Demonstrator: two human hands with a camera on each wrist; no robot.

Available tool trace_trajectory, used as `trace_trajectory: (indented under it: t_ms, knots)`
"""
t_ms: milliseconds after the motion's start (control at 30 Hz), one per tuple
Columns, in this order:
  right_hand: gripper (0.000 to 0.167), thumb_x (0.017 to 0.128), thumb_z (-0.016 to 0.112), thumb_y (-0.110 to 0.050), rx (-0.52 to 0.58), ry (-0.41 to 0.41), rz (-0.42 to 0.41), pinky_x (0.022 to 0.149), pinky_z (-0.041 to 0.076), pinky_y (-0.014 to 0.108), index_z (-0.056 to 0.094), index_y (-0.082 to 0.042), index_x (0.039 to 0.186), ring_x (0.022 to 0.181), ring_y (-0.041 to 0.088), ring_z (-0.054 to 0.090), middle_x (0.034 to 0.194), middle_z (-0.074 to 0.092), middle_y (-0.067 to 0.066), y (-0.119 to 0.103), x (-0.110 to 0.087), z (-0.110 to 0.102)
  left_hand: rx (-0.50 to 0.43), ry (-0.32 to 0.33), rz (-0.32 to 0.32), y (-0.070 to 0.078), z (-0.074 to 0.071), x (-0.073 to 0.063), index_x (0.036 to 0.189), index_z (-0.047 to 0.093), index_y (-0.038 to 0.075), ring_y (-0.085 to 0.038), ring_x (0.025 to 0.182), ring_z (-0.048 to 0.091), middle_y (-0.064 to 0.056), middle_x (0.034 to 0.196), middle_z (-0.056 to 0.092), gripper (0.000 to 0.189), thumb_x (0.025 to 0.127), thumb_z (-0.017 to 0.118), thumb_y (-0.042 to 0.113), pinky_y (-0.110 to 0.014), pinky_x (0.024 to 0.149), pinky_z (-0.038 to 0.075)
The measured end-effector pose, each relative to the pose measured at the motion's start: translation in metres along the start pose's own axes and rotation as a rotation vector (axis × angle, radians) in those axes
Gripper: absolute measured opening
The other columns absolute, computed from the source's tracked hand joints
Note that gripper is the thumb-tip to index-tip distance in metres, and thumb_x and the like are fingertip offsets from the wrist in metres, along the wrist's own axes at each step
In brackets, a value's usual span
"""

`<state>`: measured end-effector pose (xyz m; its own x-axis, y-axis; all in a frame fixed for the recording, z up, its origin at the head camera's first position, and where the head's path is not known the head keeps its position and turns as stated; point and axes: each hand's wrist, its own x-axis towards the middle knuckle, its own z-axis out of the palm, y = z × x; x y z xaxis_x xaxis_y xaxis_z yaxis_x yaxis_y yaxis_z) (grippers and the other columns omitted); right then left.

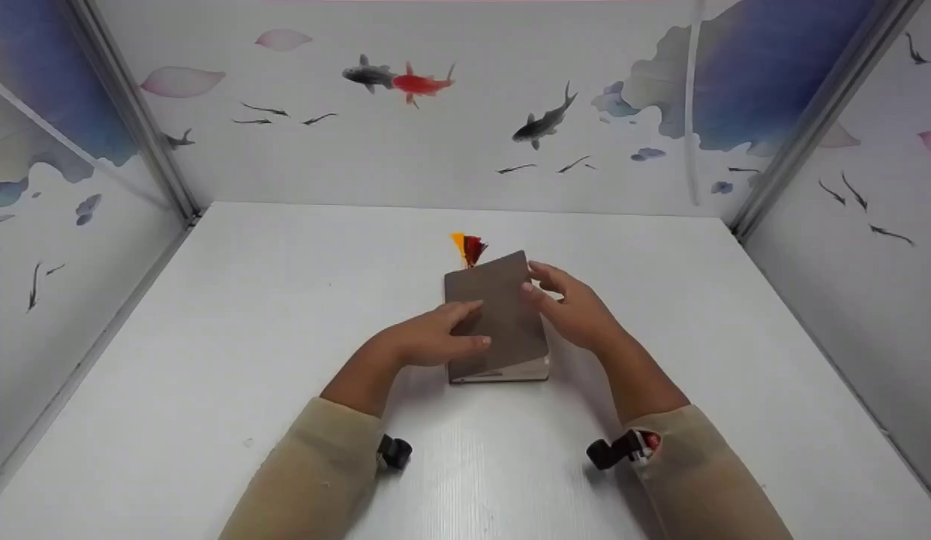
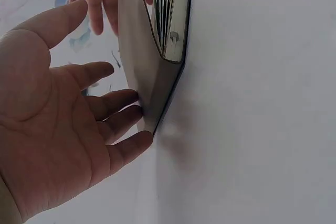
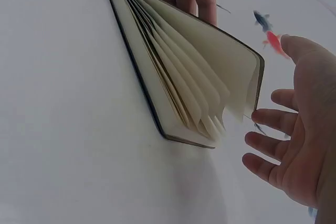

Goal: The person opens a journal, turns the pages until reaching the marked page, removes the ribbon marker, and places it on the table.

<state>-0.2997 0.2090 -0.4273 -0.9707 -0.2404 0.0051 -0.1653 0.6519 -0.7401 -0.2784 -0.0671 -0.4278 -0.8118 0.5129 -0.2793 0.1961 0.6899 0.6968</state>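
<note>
In the head view we see a notebook with a grey-brown cover lying on the white table, in front of us and between two hands. Its cover is lifted on the right side, so a strip of pages shows along the near edge. A yellow and dark red tassel sticks out past the far edge. The left hand reaches over the left part of the cover, thumb apart from the fingers, while the right hand is at the far right corner. Both arms wear beige sleeves, and behind the table we see a wall painted with fish.

From the left wrist we see the left hand's fingers spread, with some fingertips against the outside of the cover; the thumb stands free and nothing is pinched.

From the right wrist we look into the notebook, its pages fanned out. The right hand is spread too, one fingertip at the corner of the raised cover, the thumb well apart. The left hand's fingers show beyond the cover.
</note>
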Motion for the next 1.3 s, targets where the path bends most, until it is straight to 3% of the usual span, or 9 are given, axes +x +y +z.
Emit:
trace_trajectory:
  t_ms: [367, 700, 867, 1067, 1300]
  knots:
    - [0.064, 0.11, 0.053, -0.054, 0.07, 0.037, -0.081, 0.126, 0.04, 0.059, 0.041, -0.027, 0.166, 0.16, 0.029, 0.042, 0.17, 0.047, 0.001, -0.017, -0.006, 0.003, -0.009, 0.058, 0.044, 0.008, 0.002, -0.002, 0.173, 0.023, 0.026, -0.026, 0.166, 0.025, -0.004, 0.179, 0.023, 0.091, 0.1, 0.062, 0.065, -0.055, 0.134, 0.027]
    - [0.056, 0.113, 0.043, -0.053, 0.134, 0.013, -0.173, 0.132, 0.027, 0.064, 0.041, -0.033, 0.166, 0.166, 0.026, 0.03, 0.172, 0.042, -0.005, -0.028, -0.014, 0.008, -0.001, 0.252, 0.162, 0.03, 0.006, -0.013, 0.171, 0.011, 0.047, -0.029, 0.167, 0.022, 0.003, 0.181, 0.017, 0.106, 0.087, 0.066, 0.081, -0.07, 0.126, 0.033]
    - [0.055, 0.114, 0.036, -0.056, 0.158, -0.034, -0.232, 0.134, 0.018, 0.064, 0.036, -0.04, 0.167, 0.168, 0.02, 0.021, 0.174, 0.035, -0.013, -0.029, -0.016, 0.012, 0.082, 0.391, 0.266, 0.037, 0.01, -0.015, 0.172, 0.011, 0.044, -0.027, 0.168, 0.018, 0.01, 0.18, 0.016, 0.112, 0.086, 0.075, 0.075, -0.068, 0.127, 0.031]
    - [0.05, 0.115, 0.033, -0.055, 0.146, -0.065, -0.269, 0.136, 0.005, 0.065, 0.031, -0.051, 0.165, 0.17, 0.015, 0.004, 0.176, 0.024, -0.022, -0.031, -0.017, 0.017, 0.233, 0.535, 0.349, 0.041, 0.008, -0.017, 0.174, 0.017, 0.03, -0.026, 0.165, 0.027, 0.006, 0.18, 0.021, 0.11, 0.089, 0.083, 0.056, -0.061, 0.129, 0.033]
    - [0.054, 0.113, 0.039, -0.057, 0.131, -0.041, -0.239, 0.136, 0.01, 0.061, 0.034, -0.046, 0.166, 0.171, 0.016, 0.006, 0.176, 0.026, -0.018, -0.029, -0.015, 0.017, 0.346, 0.62, 0.378, 0.042, -0.001, -0.026, 0.173, 0.02, 0.026, -0.025, 0.162, 0.032, 0.003, 0.179, 0.025, 0.106, 0.091, 0.084, 0.046, -0.058, 0.128, 0.035]
